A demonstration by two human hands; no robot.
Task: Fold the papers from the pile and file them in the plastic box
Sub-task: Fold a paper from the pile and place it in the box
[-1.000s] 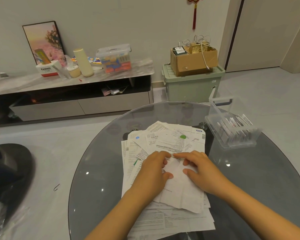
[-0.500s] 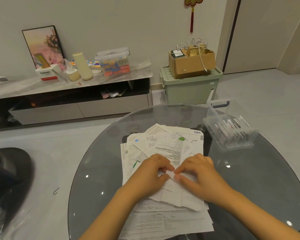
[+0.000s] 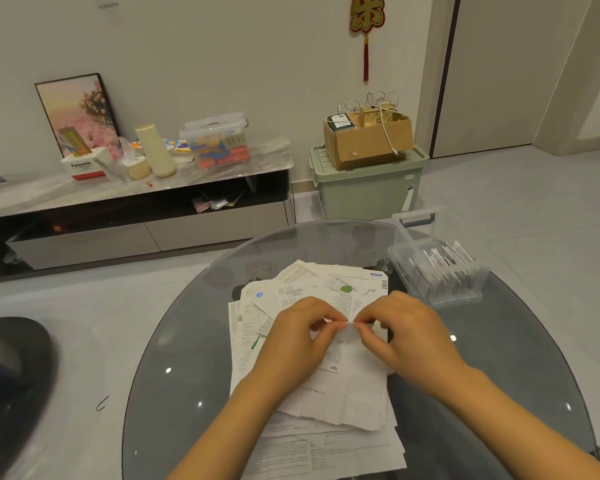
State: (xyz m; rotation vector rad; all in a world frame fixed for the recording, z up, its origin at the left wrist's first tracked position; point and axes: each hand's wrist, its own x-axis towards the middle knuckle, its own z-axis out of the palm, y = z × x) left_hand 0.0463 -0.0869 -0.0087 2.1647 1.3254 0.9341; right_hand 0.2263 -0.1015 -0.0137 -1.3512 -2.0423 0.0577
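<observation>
Here both hands meet over the pile (image 3: 312, 441) on the glass counter (image 3: 187, 358): left hand (image 3: 298, 336) and right hand (image 3: 400, 332) each pinch the far edge of the top paper (image 3: 350, 386). The box (image 3: 440, 271) sits nearby, right.

Both forearms run out of the picture at the bottom edge. The left hand (image 3: 297, 336) and right hand (image 3: 404, 336) cover the far part of the top sheet (image 3: 347, 393) and the middle of the paper pile (image 3: 312, 448), whose near edge is cropped. Print on the papers is too small to read. The folded slips inside the clear plastic box (image 3: 440, 271) blur together. The glass table (image 3: 187, 358) is cut off below.
</observation>
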